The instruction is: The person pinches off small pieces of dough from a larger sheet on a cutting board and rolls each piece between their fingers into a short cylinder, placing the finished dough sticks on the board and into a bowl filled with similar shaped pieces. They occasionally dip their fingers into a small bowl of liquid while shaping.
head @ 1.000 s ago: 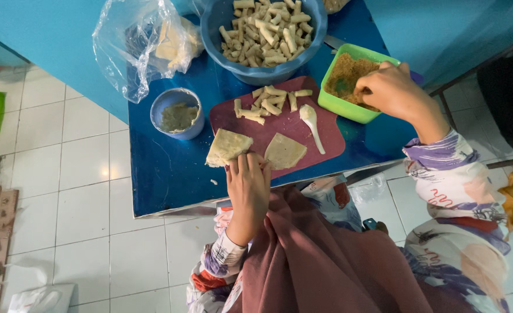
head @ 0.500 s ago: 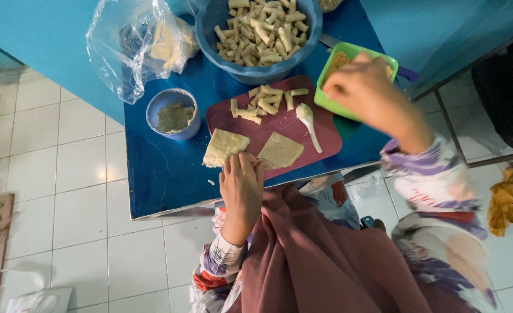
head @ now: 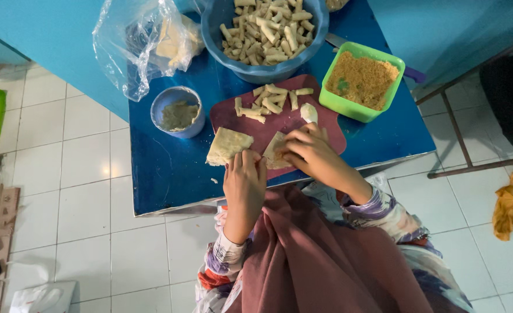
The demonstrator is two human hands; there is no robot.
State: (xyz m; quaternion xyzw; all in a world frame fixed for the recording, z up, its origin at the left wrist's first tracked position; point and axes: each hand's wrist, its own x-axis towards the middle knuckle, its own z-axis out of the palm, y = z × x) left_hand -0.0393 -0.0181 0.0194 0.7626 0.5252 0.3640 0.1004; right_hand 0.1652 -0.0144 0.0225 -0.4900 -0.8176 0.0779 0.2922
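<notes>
Wrapper (head: 275, 152) half under hands (head: 308, 150)

A small blue table (head: 169, 174) stands on white floor tiles. Directly on it lie a dark red cutting board (head: 279, 124), a large blue bowl (head: 256, 72) of rolled pastry sticks, a green square container (head: 349, 107) of crumbs, a small blue bowl (head: 194, 128) of paste, and a crumpled clear plastic bag (head: 131, 52).

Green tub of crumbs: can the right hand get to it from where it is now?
Probably yes. The green tub sits open-topped just beyond the right hand, which rests on a wrapper on the maroon board. Only a white spoon and a few rolled pieces lie between, all low.
</notes>
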